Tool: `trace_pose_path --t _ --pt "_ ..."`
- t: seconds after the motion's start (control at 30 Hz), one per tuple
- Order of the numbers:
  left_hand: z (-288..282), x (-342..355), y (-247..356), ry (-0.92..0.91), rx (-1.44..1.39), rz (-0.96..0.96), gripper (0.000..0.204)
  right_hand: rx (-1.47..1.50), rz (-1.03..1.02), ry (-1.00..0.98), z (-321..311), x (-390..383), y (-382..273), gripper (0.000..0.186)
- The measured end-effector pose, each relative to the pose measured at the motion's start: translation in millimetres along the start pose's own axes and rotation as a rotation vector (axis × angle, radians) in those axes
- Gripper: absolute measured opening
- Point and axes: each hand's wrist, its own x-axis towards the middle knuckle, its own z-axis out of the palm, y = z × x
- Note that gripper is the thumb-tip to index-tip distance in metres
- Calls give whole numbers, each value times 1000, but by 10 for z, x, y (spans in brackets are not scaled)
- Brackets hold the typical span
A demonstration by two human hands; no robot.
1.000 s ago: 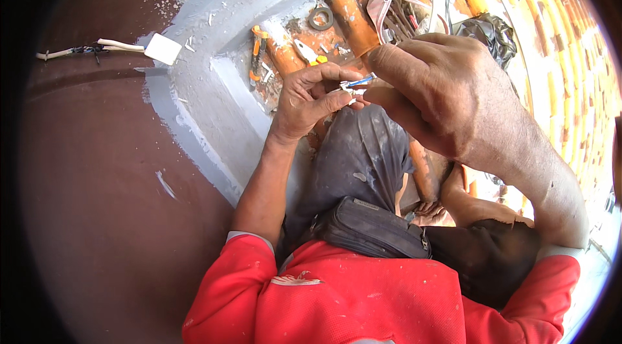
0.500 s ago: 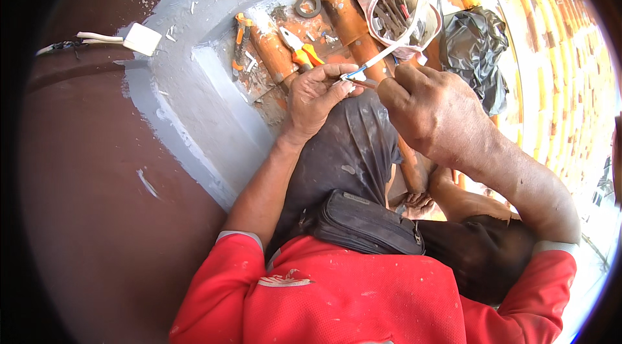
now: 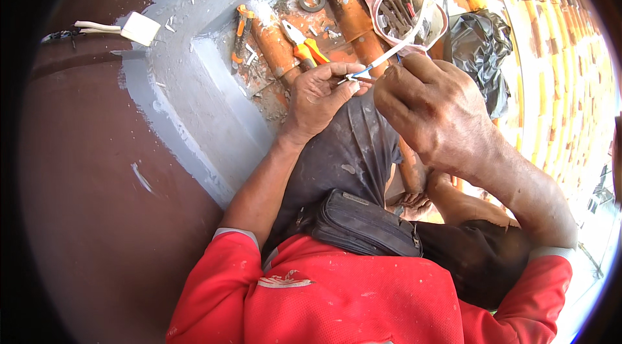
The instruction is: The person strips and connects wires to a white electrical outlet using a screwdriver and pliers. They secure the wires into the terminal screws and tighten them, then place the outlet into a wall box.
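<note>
My left hand [image 3: 317,99] pinches a small white piece [image 3: 353,87] between thumb and fingertips, over my raised knee. A blue wire [image 3: 360,72] from the stripped end of a white cable [image 3: 396,48] runs into that pinch. My right hand [image 3: 433,101] is closed in a fist just to the right. A thin brownish-red strip, a wire or a tool shaft, spans the gap between the hands; I cannot tell which. Whatever lies inside the right fist is hidden. Beyond the left hand lie pliers [image 3: 303,45] with orange-yellow handles and an orange-and-black utility knife [image 3: 242,34].
A roll of dark tape [image 3: 312,0] lies among clay roof tiles [image 3: 343,4]. An open pouch of tools [image 3: 382,23] and a black plastic bag [image 3: 479,52] sit at the far right. A white box [image 3: 140,29] with wires rests on the brown surface at left.
My right fist has turned slightly and dropped a little. The left hand keeps its pinch in nearly the same place. The view has shifted slightly.
</note>
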Motion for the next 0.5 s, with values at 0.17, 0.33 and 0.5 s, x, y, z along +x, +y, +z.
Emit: trace_pose_path --t 0.17,0.33,0.5 --pt "-9 -27 -3 -18 -7 -75 33 70 330 -204 17 -7 -27 21" --pt "-11 -10 9 -8 -23 -32 30 60 169 -96 -46 65 1 20" --pt "23 -63 -17 10 21 3 29 38 44 -104 -71 89 -5 15"
